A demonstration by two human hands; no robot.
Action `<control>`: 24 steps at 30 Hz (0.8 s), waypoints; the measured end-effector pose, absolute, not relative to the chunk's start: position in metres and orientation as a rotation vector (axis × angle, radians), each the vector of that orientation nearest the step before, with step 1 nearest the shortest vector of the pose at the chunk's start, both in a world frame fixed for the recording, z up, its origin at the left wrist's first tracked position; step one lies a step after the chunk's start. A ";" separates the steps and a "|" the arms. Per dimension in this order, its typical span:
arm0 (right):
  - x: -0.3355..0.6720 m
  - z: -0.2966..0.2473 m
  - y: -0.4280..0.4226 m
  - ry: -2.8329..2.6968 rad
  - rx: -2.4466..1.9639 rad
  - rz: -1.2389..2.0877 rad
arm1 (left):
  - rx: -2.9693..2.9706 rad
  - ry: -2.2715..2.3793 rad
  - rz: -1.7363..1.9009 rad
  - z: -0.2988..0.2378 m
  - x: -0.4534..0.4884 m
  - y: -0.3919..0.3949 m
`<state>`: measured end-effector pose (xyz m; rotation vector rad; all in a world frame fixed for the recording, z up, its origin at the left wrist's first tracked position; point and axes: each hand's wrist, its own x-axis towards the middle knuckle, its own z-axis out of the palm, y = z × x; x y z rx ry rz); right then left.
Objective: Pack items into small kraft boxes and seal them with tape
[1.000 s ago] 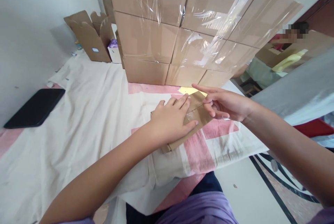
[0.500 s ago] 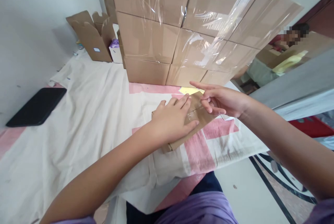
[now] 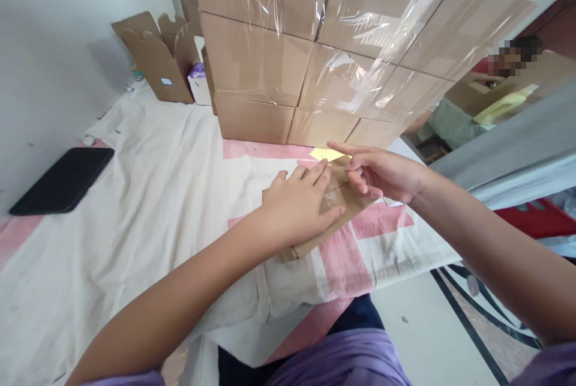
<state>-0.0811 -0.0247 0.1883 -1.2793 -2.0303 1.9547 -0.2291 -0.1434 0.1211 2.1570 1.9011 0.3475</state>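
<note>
A small flat brown cardboard box (image 3: 315, 242) lies on the cloth in front of me, with a strip of clear tape across its top. My left hand (image 3: 294, 200) rests flat on it, fingers spread toward its far side. Over the box's right end hovers my right hand (image 3: 382, 173); one finger points left while the others curl loosely, and I see nothing held in them. Whether its curled fingers touch the box I cannot tell. Just beyond the box is a yellow piece of paper (image 3: 330, 153), partly covered.
A stack of brown boxes (image 3: 256, 62) wrapped in clear film stands behind. At left are a black tablet-like slab (image 3: 63, 180) and an open cardboard box (image 3: 168, 83), beside a white box (image 3: 199, 90). Another person (image 3: 488, 74) sits at far right, near a red item (image 3: 535, 218).
My left hand stays flat on the box. The curled fingers of my right hand have drawn in slightly. The view has shifted a little.
</note>
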 end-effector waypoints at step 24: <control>-0.066 0.181 -0.038 -1.903 -1.365 1.982 | 2.180 1.920 0.322 0.122 -0.228 -0.144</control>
